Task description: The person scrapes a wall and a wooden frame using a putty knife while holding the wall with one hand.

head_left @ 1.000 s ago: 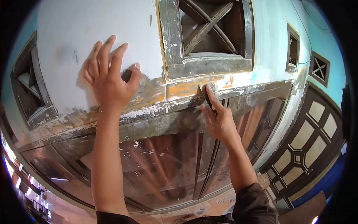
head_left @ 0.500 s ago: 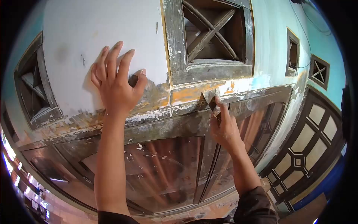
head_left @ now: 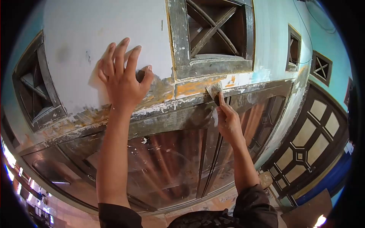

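My left hand (head_left: 127, 81) is spread on the pale wall (head_left: 102, 22), fingertips touching it, with a dark patch showing between thumb and forefinger. In my right hand (head_left: 229, 123) is a flat scraper (head_left: 215, 90), its metal blade against the strip of orange and white patches (head_left: 194, 86) below the wooden vent frame (head_left: 216, 69). My right forefinger lies along the scraper. Under the blade runs the brown wooden window frame (head_left: 171, 124), worn and marked with white flecks.
Glass panes (head_left: 167, 163) with reddish curtains behind them lie below. Crossed-bar vents are at the left (head_left: 36, 85) and far right (head_left: 322, 69). A panelled door (head_left: 304, 142) stands at the right, near a brown board (head_left: 310, 211). A cable hangs at the upper right.
The view has shifted slightly. The scraper blade sits a little further left along the strip, and my right hand is lower. My left hand keeps its place on the wall.
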### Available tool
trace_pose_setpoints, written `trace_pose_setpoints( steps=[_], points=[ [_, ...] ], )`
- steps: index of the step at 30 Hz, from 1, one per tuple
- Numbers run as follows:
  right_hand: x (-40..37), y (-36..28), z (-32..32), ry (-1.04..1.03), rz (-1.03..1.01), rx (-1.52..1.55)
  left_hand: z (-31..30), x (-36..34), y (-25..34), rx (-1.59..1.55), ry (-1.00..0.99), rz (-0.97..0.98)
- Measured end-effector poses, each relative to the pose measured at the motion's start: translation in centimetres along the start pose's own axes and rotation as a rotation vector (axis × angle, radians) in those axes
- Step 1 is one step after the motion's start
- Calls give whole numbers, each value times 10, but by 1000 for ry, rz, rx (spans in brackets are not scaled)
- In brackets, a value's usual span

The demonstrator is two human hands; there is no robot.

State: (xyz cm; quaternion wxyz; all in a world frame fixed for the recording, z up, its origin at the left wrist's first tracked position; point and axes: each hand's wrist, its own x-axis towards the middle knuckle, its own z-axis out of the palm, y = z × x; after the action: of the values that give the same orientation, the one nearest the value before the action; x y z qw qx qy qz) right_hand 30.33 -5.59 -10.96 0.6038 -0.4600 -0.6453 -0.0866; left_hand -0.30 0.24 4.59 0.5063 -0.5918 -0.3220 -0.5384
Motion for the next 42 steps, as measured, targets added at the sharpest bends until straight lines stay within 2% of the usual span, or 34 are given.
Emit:
trace_pose_setpoints(
  steps=[3, 5, 8, 18, 23, 30, 35, 39, 42],
  points=[
    [-1, -1, 1, 57, 21, 36, -6, 0, -6, -16, -50, 22],
    [-6, -10, 0, 50, 211, -14, -12, 2, -16, -15, -75, 47],
    [-13, -8, 4, 123, 187, 42, -16, 3, -30, 11, -102, 82],
    [-21, -15, 12, 112, 139, -21, -11, 0, -34, 1, -55, 82],
    [-18, -25, 16, 69, 252, -15, -11, 0, -30, 15, -15, 83],
    [-15, -21, 14, 31, 287, -49, -11, 0, -32, -6, -15, 83],
    [-25, 7, 27, 167, 58, 13, -10, -1, -33, -12, -6, 86],
    [-10, -4, 21, 132, 64, 7, -11, -1, -31, 8, -54, 68],
    [-8, -7, 21, 127, 146, 11, -10, -1, -32, -7, -7, 82]
  ],
)
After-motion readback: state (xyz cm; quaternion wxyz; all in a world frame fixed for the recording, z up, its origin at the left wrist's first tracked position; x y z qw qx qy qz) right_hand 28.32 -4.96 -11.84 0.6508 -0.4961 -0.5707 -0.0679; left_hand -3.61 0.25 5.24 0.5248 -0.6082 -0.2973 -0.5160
